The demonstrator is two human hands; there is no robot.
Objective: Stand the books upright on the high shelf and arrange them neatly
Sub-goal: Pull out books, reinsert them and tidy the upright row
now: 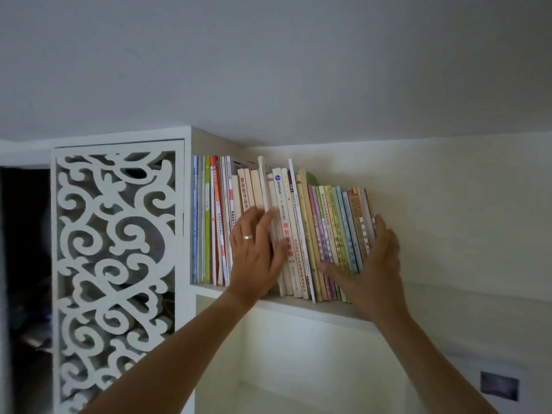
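A row of books [295, 231] stands on the high white shelf [301, 307], spines facing me, most leaning slightly to the left. My left hand [254, 252], a ring on one finger, lies flat against the spines in the middle of the row, fingers spread. My right hand [373, 264] presses against the right end of the row, its palm on the outermost thin book [366, 216] and its thumb across the lower spines. Neither hand grips a book. Thin pastel books [334, 228] fill the right part of the row.
A white cabinet door with a cut-out scroll pattern [116, 264] stands to the left of the shelf, a dark opening beside it. The ceiling sits close above the books. To the right of the row is bare wall [463, 219]. A lower niche opens beneath the shelf.
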